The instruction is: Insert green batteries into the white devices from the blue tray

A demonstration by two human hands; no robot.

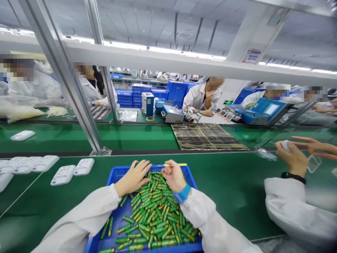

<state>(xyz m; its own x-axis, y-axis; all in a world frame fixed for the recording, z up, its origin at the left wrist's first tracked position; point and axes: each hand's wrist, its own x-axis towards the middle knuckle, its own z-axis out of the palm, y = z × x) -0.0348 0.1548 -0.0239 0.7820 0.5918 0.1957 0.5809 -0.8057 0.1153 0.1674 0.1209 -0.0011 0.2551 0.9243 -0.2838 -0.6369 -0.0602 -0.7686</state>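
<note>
A blue plastic tray [116, 172] in front of me holds a heap of small green cylinders with gold ends, which look like batteries [155, 207]. My left hand [133, 178] lies over the tray's far left part with its fingers spread, holding nothing that shows. Over the far right part, my right hand [174, 175] is closed, with fingertips pinched at a thin yellow stick [182, 164] that runs along the far rim. Its exact kind is not clear. Both hands are just above the batteries; a blue band is around my right wrist.
White plastic housings [63, 175] lie on the green bench at the left. A co-worker's hands [295, 158] hold a small white part at the right. Beyond the bench edge lies a dark patterned panel [207, 136], and a metal post [89, 133] rises at the left.
</note>
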